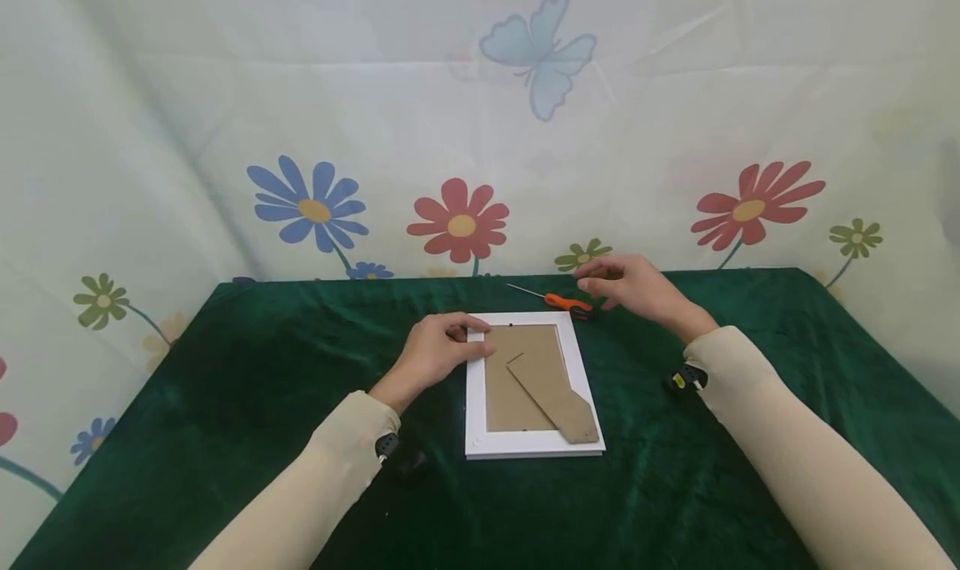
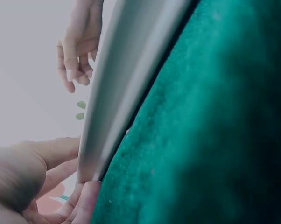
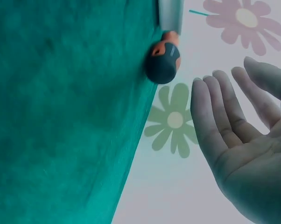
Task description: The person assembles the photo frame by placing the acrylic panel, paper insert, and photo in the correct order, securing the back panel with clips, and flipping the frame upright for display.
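A white picture frame (image 1: 476,403) lies face down on the green cloth, its brown backing board (image 1: 510,403) and easel leg (image 1: 576,416) facing up. My left hand (image 1: 433,350) grips the frame's upper left corner, thumb over the back and fingers at the far edge. In the left wrist view, fingertips (image 2: 87,198) touch the frame's side (image 2: 117,84). An orange and black screwdriver (image 1: 567,304) lies just beyond the frame, its shaft pointing left. Above and to the right of its handle, my right hand (image 1: 636,288) hovers with loose fingers and holds nothing.
Dark green cloth (image 1: 300,437) covers the table. Behind it hangs a pale curtain (image 1: 375,95) printed with flowers and a butterfly. The screwdriver lies close to the table's far edge.
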Demonstrator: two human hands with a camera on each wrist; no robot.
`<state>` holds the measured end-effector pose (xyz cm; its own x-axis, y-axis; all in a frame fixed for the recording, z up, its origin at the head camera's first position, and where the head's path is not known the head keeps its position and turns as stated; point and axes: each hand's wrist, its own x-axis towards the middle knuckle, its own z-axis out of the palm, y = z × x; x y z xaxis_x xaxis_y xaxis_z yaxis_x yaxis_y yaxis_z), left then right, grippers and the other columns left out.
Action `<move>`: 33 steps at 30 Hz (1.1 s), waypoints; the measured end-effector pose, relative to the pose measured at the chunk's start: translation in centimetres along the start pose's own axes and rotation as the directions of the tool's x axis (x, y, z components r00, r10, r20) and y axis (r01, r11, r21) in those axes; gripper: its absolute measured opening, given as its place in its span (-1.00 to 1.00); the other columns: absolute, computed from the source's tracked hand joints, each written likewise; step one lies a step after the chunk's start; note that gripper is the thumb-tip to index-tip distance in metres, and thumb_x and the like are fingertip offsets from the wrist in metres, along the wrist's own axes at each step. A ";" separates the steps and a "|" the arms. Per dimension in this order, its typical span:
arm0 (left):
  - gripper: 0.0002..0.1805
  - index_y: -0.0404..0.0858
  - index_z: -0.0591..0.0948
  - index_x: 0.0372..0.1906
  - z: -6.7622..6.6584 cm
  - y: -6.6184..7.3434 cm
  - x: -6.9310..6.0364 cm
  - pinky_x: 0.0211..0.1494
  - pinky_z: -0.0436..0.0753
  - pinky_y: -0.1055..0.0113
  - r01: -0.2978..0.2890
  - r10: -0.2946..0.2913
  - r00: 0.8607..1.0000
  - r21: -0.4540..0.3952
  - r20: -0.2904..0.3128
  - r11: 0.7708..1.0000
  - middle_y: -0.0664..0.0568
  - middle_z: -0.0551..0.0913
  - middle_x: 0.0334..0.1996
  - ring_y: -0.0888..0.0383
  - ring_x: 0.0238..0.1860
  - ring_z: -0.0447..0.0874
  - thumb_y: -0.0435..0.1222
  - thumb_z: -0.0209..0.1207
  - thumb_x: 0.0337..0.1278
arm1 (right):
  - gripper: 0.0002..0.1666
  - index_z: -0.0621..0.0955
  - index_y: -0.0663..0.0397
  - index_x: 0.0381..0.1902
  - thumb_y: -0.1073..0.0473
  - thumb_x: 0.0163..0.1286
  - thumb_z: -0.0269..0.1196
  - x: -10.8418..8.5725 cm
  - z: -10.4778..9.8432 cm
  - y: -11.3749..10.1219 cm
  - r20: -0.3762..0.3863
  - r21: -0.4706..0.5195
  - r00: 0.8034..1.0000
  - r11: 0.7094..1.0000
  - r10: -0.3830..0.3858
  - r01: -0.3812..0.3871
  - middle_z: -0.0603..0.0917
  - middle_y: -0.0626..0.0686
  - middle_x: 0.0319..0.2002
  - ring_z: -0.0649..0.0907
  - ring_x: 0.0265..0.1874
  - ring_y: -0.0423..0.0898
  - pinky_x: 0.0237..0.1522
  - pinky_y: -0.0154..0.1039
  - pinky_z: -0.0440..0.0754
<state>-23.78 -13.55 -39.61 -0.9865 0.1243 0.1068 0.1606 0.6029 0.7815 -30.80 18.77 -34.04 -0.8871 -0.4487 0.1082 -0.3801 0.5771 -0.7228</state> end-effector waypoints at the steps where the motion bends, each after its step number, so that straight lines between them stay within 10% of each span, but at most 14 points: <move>1: -0.62 -0.06 0.81 0.13 -0.1 -0.1 0.0 -0.28 0.65 0.29 -0.001 0.001 1.000 -0.007 0.005 1.000 0.03 0.65 -0.31 0.02 -0.24 0.59 -0.14 0.53 0.21 | -0.62 0.66 0.23 0.26 0.15 0.62 0.27 0.3 -0.1 0.1 -0.001 -0.005 1.000 1.000 0.002 -0.002 0.69 0.25 0.11 0.70 -0.01 0.24 -0.03 0.06 0.80; 33: -0.54 -0.09 0.76 0.22 -0.3 0.6 -0.3 -0.21 0.83 0.24 0.070 -0.063 0.995 -0.100 0.079 0.992 -0.08 0.63 -0.24 0.01 -0.27 0.76 -0.22 0.53 0.22 | -0.65 0.72 0.28 0.14 0.17 0.55 0.33 3.8 2.7 1.6 0.114 -0.235 0.990 0.971 0.083 -0.055 0.74 0.22 -0.01 0.63 -0.10 0.11 0.04 0.02 0.70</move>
<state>-23.40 -13.50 -39.01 -0.9890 0.1479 0.0092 0.0868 0.5280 0.8448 -34.05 16.11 -36.63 -0.8800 -0.4740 -0.0308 -0.3820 0.7447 -0.5472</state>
